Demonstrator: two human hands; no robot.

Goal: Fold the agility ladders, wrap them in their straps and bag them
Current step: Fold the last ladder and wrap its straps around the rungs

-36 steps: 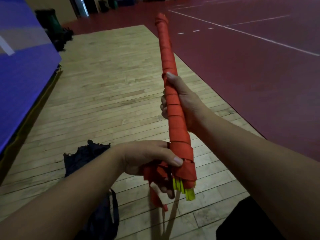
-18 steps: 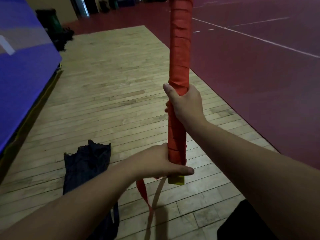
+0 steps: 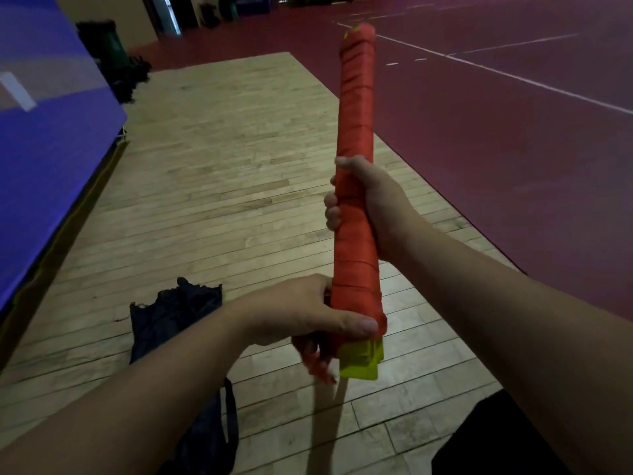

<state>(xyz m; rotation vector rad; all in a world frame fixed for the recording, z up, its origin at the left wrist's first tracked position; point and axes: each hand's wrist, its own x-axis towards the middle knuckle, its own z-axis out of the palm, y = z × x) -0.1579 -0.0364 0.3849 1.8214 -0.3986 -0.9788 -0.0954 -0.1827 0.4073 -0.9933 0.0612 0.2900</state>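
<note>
The strap-wrapped ladder bundle (image 3: pixel 354 132) stands near upright in mid-air. The right hand (image 3: pixel 371 204) clamps its fingers round the middle; the left hand (image 3: pixel 301 313) grips the lower end (loose strap tail (image 3: pixel 318 368) dangling beneath). The dark bag (image 3: pixel 171 320) lies on the floor (image 3: pixel 222 166) below-left, nearer the left hand.

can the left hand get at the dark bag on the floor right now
Probably not yet: the left hand grips the lower end of the ladder bundle. The bag lies uncovered on the floor below that forearm, so it looks reachable once freed.
</note>
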